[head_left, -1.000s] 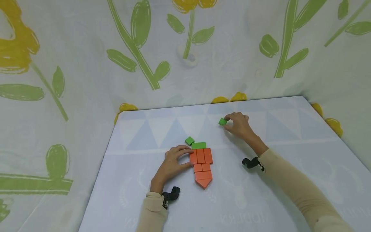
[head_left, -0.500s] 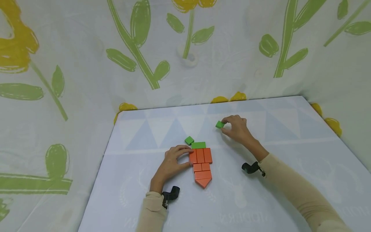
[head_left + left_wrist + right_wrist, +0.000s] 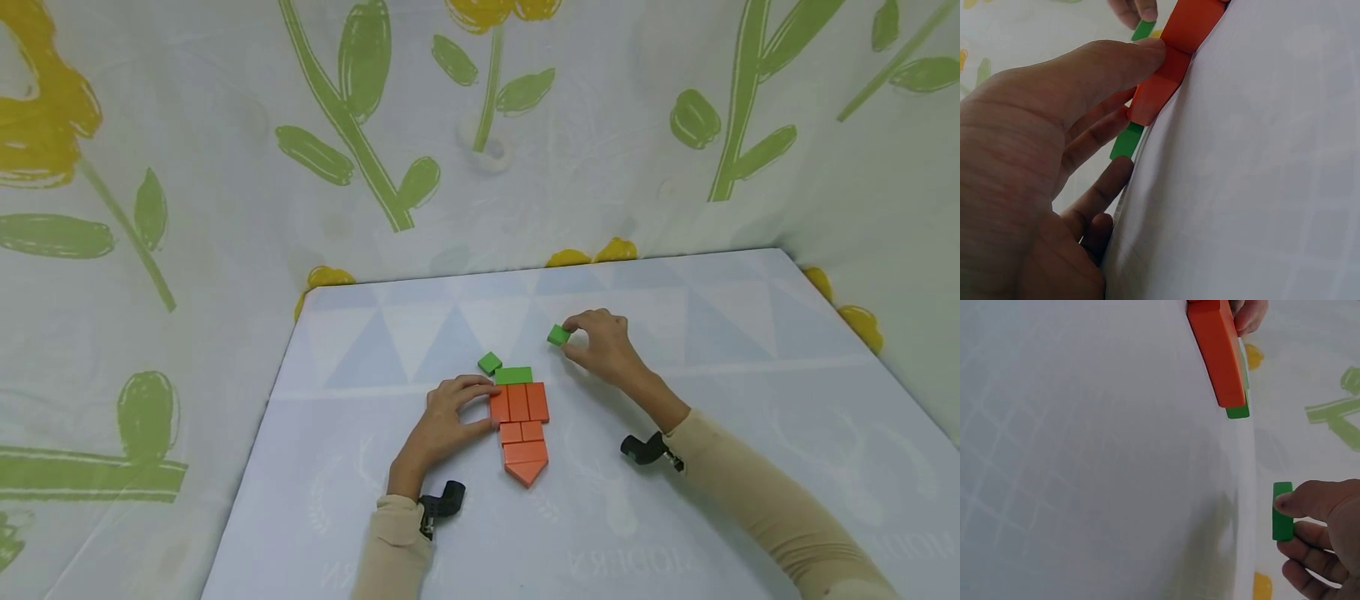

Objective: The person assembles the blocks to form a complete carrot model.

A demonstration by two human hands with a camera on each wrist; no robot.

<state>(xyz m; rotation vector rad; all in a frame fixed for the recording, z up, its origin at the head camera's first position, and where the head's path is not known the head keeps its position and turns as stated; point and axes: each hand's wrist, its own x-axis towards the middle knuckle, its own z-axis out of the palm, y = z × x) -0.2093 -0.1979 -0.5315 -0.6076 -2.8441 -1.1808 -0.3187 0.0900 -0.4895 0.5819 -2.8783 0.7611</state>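
My right hand (image 3: 603,346) pinches a small green block (image 3: 558,335) between thumb and fingers, raised above the table in the right wrist view. On the table lie orange blocks (image 3: 519,404) in a column that narrows to a pointed orange block (image 3: 527,473). A flat green block (image 3: 513,376) sits against the column's far end, and another small green block (image 3: 490,363) lies turned at its left corner. My left hand (image 3: 446,417) holds the leftmost long orange block (image 3: 1159,94), thumb at its near end, fingers at its far end.
The pale patterned table (image 3: 600,517) reaches back to a flower-printed cloth (image 3: 585,167) behind it. Each wrist bears a small black camera, one by the left sleeve (image 3: 397,533) and one by the right sleeve (image 3: 750,483).
My right hand has moved left and nearer with the small green block, towards the column's far end. My left hand and the blocks on the table have stayed put.
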